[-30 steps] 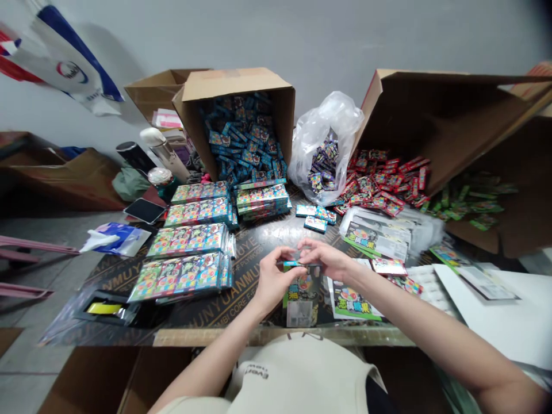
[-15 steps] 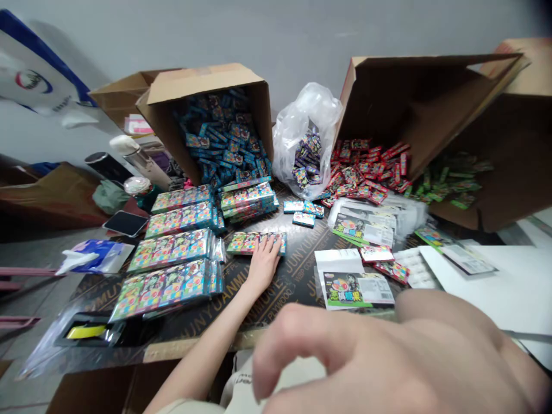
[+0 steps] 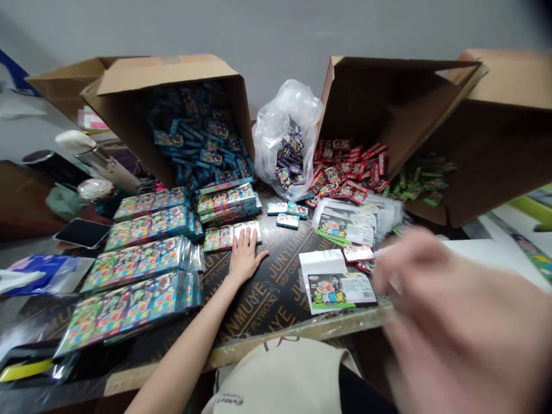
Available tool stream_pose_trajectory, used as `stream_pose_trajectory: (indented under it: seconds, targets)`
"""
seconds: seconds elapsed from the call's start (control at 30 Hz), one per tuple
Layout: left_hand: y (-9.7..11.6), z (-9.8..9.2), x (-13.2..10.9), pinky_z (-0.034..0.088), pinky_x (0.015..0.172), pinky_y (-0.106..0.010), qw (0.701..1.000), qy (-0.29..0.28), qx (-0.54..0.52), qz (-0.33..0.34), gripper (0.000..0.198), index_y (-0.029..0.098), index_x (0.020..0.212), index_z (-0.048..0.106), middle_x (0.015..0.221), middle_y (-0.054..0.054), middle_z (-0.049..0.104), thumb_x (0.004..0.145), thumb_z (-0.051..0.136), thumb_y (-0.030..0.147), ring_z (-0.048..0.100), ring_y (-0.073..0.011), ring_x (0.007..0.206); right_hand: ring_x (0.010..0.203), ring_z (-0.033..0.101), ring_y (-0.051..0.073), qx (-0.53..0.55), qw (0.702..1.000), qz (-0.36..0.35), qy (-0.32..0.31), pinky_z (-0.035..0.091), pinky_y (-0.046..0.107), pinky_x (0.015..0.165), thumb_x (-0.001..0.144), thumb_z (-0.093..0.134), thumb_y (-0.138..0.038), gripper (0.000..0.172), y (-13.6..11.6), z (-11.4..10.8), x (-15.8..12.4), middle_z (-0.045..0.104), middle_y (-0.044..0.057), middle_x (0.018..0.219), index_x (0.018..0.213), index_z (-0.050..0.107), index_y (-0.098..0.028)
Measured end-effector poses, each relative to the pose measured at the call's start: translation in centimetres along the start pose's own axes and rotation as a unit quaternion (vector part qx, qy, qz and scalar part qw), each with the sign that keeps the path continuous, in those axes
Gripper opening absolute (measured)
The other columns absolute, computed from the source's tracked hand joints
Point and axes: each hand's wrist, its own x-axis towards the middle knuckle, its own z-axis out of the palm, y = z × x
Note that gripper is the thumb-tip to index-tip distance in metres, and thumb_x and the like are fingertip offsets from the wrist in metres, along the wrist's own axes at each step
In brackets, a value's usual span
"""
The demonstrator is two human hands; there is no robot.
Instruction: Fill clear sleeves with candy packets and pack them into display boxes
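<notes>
My left hand [image 3: 245, 259] lies flat with its fingers apart on a strip of colourful candy packets [image 3: 219, 238], next to a stacked pile of packs [image 3: 226, 202]. My right hand [image 3: 452, 310] is a large blur close to the camera at the right. It hangs above the table's front edge, near a printed candy packaging sheet [image 3: 338, 283] but not touching it. The blur hides whether it holds anything. Several long strips of candy packets [image 3: 138, 276] lie in rows to the left of my left hand.
A tipped cardboard box [image 3: 164, 75] spills blue packets, and another [image 3: 388, 98] spills red and green ones. Between them stands a clear plastic bag [image 3: 284, 126] of purple packets. The packets lie on a dark printed plywood tabletop [image 3: 276, 287], with a white board [image 3: 483, 253] at the right.
A second ago both hands held an upright pack together. Now my left hand lies flat on the strip, my right hand has risen and blurred, and the view has turned right.
</notes>
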Motion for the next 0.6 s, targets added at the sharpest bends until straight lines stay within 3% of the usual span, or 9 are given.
stream_pose_trajectory:
  seconds: [0.07,0.13,0.23,0.3,0.43,0.6]
  targets:
    - [-0.2,0.1,0.5,0.011,0.106,-0.049,1.0,0.01,0.008,-0.006,0.07,0.011,0.136,0.025,0.144,-0.016,0.019,0.081,0.04,0.051,0.013,-0.0316,0.133,0.091,0.053,0.027,-0.084,0.996,-0.028,-0.003,0.043,0.04,0.074,0.073,0.062,-0.041,0.026,4.2,0.2,5.8,0.058,0.006,0.094,0.097,0.061,-0.032]
    - [-0.1,-0.1,0.8,0.01,0.107,-0.049,1.0,0.019,0.013,-0.012,0.072,0.01,0.136,0.024,0.144,-0.016,0.018,0.08,0.042,0.052,0.011,-0.0308,0.133,0.093,0.05,0.029,-0.251,0.967,-0.019,-0.027,0.038,0.041,0.077,0.064,0.067,-0.046,0.043,9.6,0.1,9.9,0.055,0.009,0.096,0.102,0.059,-0.026]
    - [0.9,-0.8,0.3,0.008,0.107,-0.051,0.999,0.039,0.017,-0.011,0.07,0.009,0.136,0.024,0.144,-0.018,0.017,0.081,0.043,0.049,0.008,-0.0304,0.134,0.096,0.045,0.033,-0.49,0.866,0.089,-0.056,0.033,0.042,0.077,0.048,0.074,-0.051,0.072,17.2,-0.9,11.9,0.051,0.013,0.099,0.109,0.052,-0.02]
    - [2.2,-1.5,-0.8,0.009,0.107,-0.051,0.999,0.041,0.011,0.012,0.064,0.011,0.135,0.027,0.144,-0.017,0.018,0.082,0.044,0.044,0.008,-0.0292,0.134,0.096,0.043,0.035,-0.518,0.847,0.109,-0.041,0.03,0.043,0.077,0.041,0.077,-0.048,0.075,20.7,-1.7,11.5,0.05,0.014,0.099,0.104,0.052,-0.017]
    - [5.0,-2.6,-3.4,0.014,0.107,-0.05,0.997,0.007,-0.041,0.071,0.053,0.018,0.132,0.034,0.145,-0.013,0.019,0.083,0.047,0.034,0.01,-0.0268,0.134,0.089,0.046,0.032,-0.501,0.859,0.097,-0.029,0.03,0.038,0.072,0.043,0.076,-0.04,0.056,23.2,-2.7,11.5,0.053,0.011,0.089,0.087,0.053,-0.016]
    - [4.7,-4.0,-4.4,0.016,0.107,-0.049,0.986,-0.015,-0.168,0.007,0.044,0.021,0.122,0.047,0.142,-0.011,0.027,0.081,0.05,0.034,0.016,-0.0265,0.133,0.074,0.052,0.021,-0.449,0.892,0.03,-0.029,0.033,0.031,0.068,0.064,0.063,-0.026,0.013,21.2,-4.5,14.1,0.058,0.004,0.071,0.07,0.054,-0.017]
